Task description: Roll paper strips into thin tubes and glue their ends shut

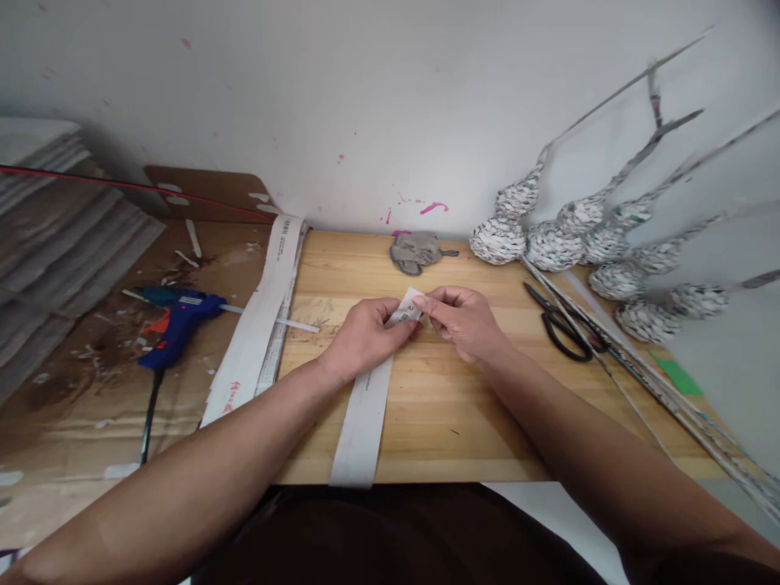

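Note:
A long strip of newspaper (364, 426) runs from the table's front edge up to my hands at the middle of the table. My left hand (370, 335) pinches it close to its far end, thumb on top. On the right side of that end, the thumb and fingers of my right hand (460, 318) grip the tip, which tilts upward. Part of the strip lies hidden beneath my left hand. Just beyond my hands sits a small grey cloth piece (418, 250).
A stack of newspaper strips (249, 333) lies left of my hands. Further left are a blue glue gun (183, 321) and bundled paper (61, 244) on cardboard. At right stand several woven paper gourds (554, 244), black-handled scissors (566, 329) and thin rolled paper sticks (646, 378).

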The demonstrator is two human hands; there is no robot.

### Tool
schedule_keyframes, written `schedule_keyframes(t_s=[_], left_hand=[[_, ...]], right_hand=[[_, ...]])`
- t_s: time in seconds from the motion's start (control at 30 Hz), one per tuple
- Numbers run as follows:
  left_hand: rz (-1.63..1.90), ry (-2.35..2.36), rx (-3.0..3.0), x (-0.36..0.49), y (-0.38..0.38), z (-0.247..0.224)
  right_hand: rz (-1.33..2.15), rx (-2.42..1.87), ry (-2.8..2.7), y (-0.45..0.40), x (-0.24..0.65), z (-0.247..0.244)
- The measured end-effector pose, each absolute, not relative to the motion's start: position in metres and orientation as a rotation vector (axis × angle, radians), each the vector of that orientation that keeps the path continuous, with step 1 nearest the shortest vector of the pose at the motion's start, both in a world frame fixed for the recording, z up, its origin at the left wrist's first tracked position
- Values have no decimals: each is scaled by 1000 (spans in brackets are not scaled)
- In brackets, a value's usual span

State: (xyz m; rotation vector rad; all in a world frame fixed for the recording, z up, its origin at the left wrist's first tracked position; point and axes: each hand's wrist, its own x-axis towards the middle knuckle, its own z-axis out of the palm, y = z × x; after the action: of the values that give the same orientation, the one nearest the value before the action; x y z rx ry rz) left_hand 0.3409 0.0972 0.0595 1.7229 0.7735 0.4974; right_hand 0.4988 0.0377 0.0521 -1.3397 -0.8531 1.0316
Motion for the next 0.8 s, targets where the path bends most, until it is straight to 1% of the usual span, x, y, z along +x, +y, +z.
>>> schedule_keyframes(t_s=[0.27, 0.53, 0.7, 0.8], left_hand=[[552, 754, 1732, 343, 95, 58], [600, 665, 1466, 345, 90, 52], [572, 660, 1325, 346, 91, 56], [568, 682, 1341, 346, 93, 55]], right_hand=[[1012, -1357, -849, 37, 493, 55], [899, -1373, -972, 34, 487, 59], [986, -1368, -1105, 31, 491, 65], [966, -1418, -1150, 30, 493, 68]])
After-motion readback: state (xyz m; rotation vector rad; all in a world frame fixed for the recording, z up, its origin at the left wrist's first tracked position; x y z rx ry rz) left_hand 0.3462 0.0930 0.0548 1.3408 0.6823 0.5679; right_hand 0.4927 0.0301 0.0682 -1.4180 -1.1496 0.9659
